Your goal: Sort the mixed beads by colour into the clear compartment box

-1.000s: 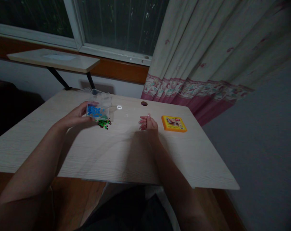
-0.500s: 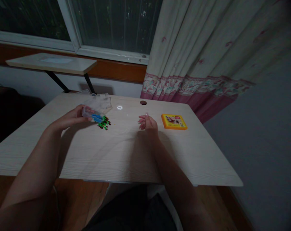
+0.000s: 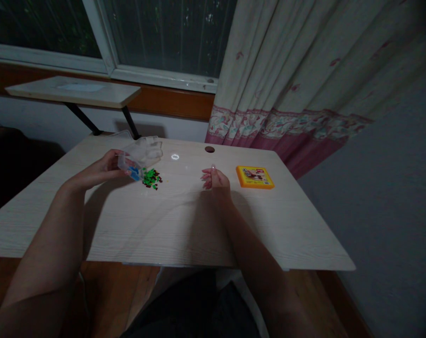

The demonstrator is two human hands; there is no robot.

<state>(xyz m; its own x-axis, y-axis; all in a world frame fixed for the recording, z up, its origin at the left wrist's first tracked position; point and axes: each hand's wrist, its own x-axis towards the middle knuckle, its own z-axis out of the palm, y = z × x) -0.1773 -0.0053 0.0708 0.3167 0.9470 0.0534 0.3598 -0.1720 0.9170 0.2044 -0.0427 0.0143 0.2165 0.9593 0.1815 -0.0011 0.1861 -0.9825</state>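
My left hand (image 3: 109,168) grips a small clear plastic box (image 3: 125,161) over the left part of the table. The box is tilted, its low side facing right, and blue pieces (image 3: 134,173) lie in that end. Just right of it, touching or nearly so, a pile of small green and dark red pieces (image 3: 151,178) is heaped on the tabletop. My right hand (image 3: 217,180) hovers near the middle of the table, fingers loosely curled and apart, with nothing visible in them. To its right lies a flat yellow-orange box (image 3: 255,177) with a printed picture on top.
Clear plastic trays or lids (image 3: 145,148) lie behind my left hand. The pale wooden table (image 3: 156,230) has a round cable hole (image 3: 209,149) near its back edge. A raised shelf (image 3: 79,91) stands at the back left; a curtain (image 3: 269,94) hangs behind the table.
The clear box has moved slightly left and tipped, drawing back from the pile. More green pieces show on the table, and less blue is visible. My right hand has barely moved.
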